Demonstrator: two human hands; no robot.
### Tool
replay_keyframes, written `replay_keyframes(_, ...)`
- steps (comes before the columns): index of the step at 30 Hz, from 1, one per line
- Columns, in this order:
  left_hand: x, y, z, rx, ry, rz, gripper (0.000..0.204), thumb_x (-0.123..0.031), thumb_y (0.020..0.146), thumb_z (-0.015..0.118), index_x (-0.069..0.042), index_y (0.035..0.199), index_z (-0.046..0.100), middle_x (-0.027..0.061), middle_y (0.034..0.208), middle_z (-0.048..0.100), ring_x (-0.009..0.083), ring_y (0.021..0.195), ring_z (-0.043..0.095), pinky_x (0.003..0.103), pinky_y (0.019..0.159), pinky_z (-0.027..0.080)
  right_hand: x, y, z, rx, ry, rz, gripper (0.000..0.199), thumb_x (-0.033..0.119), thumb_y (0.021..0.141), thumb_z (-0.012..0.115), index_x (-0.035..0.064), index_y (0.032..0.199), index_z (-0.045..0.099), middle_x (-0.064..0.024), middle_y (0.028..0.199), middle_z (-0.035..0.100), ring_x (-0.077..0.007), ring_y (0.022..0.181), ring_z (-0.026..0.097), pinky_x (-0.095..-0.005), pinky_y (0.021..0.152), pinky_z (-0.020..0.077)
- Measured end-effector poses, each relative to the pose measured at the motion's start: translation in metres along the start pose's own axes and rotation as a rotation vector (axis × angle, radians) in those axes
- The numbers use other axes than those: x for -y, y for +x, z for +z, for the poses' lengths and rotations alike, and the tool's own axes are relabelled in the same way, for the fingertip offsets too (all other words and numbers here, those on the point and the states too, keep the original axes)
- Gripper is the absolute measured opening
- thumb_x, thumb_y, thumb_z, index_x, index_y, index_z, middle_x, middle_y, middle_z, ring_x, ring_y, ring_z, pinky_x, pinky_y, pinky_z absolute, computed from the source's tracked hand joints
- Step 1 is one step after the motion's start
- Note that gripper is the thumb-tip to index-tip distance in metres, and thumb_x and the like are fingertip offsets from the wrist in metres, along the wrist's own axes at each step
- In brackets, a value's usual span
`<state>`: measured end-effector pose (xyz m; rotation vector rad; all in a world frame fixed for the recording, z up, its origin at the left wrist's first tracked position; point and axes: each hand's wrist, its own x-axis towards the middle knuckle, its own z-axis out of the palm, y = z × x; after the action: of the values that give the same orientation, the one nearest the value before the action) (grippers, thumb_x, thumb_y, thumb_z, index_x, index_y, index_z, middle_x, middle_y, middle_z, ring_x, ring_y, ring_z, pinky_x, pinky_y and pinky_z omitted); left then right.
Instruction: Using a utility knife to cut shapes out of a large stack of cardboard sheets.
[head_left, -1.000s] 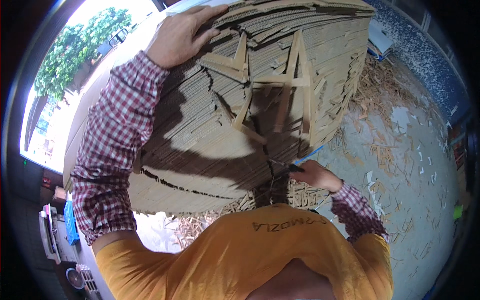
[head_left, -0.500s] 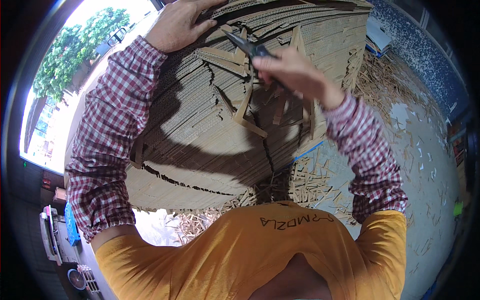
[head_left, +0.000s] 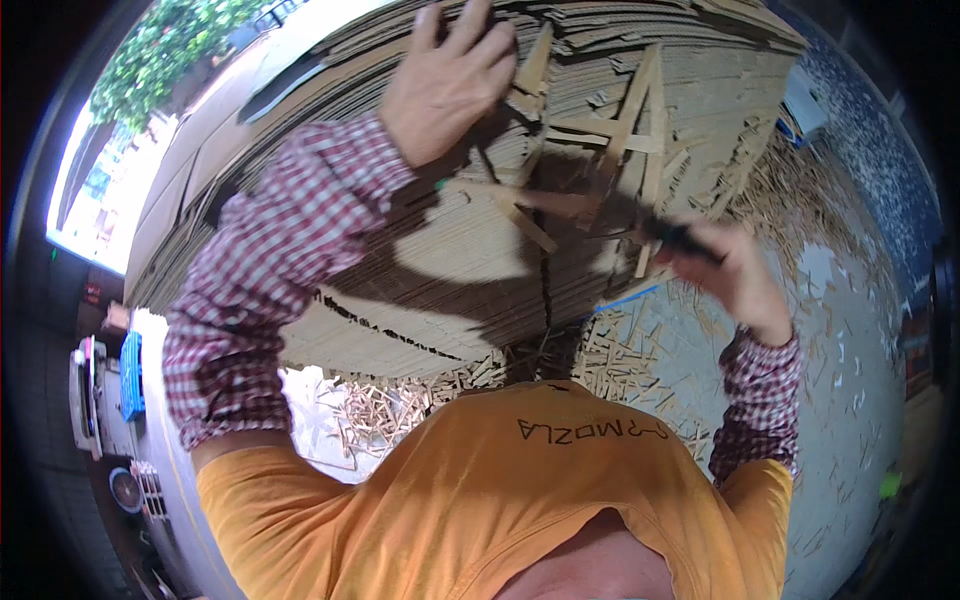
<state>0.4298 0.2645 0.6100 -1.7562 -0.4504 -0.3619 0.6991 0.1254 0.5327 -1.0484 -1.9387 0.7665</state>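
Broadly, the cardboard stack (head_left: 430, 260) fills the upper middle, with thin strips (head_left: 634, 100) across its ridged face; the left hand (head_left: 445, 95) lies over its upper part, fingers parted; the right hand (head_left: 735, 270), near its right side, wraps a blurred, dark-handled tool (head_left: 690, 242); brown scraps (head_left: 795, 195) litter the floor (head_left: 840, 430) beside it

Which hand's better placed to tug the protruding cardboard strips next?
Right, probably: the right hand holds a dark-handled tool beside the protruding cardboard strips. The left hand shows no tool and lies over the cardboard stack, perhaps better suited to steadying. The tool's tip is blurred.
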Motion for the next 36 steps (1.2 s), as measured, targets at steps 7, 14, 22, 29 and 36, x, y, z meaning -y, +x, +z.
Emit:
replay_keyframes(7,-0.006,-0.015,0.02,-0.128,-0.254,-0.115,0.006,-0.015,0.075,0.057,-0.01,0.077,0.055,0.0015,0.071,0.05,0.0156,0.076,0.05,0.031,0.068,0.037,0.048,0.156,-0.029,-0.529,-0.521,-0.475,0.03,0.029,0.086,0.056,-0.0011,0.092,0.058,-0.0104,0.075,0.054,-0.0206,0.071,0.051,-0.0331,0.063,0.0382)
replay_keyframes(14,-0.074,-0.048,-0.023,0.14,-0.824,-0.556,0.011,-0.008,0.068,0.062,-0.007,0.078,0.057,0.0045,0.068,0.054,0.0228,0.07,0.051,0.037,0.062,0.039,-0.006,0.253,-0.027,-0.607,-0.696,-0.815,0.04,0.038,0.088,0.054,-0.0009,0.094,0.06,-0.0082,0.077,0.055,-0.0205,0.068,0.053,-0.0312,0.061,0.039)
replay_keyframes(22,-0.065,-0.143,-0.109,-0.066,-0.802,-1.067,0.064,-0.039,0.076,0.067,-0.004,0.126,0.045,0.0209,0.128,0.04,0.0336,0.121,0.038,0.05,0.097,0.031,0.0,0.239,-0.037,-0.54,-0.655,-0.613,0.038,0.038,0.088,0.056,0.0018,0.098,0.059,-0.0095,0.084,0.054,-0.0215,0.069,0.049,-0.0314,0.063,0.0396)
replay_keyframes(29,0.027,-0.19,-0.072,0.244,-0.137,-1.242,0.036,-0.021,0.08,0.065,-0.007,0.111,0.055,0.0128,0.101,0.058,0.0267,0.091,0.058,0.04,0.077,0.045,0.006,0.23,-0.03,-0.511,-0.584,-0.6,0.037,0.036,0.089,0.056,0.0007,0.101,0.059,-0.0068,0.092,0.056,-0.0197,0.081,0.053,-0.0309,0.069,0.0413)
replay_keyframes(36,-0.119,-0.201,-0.1,0.246,-0.992,-0.857,0.022,0.002,0.074,0.059,-0.003,0.095,0.061,0.0139,0.081,0.063,0.0301,0.07,0.062,0.041,0.066,0.05,0.012,0.09,0.04,-0.25,0.109,-0.113,0.024,0.025,0.086,0.062,0.0045,0.098,0.066,0.0017,0.082,0.061,-0.0055,0.075,0.051,-0.0215,0.068,0.0414)
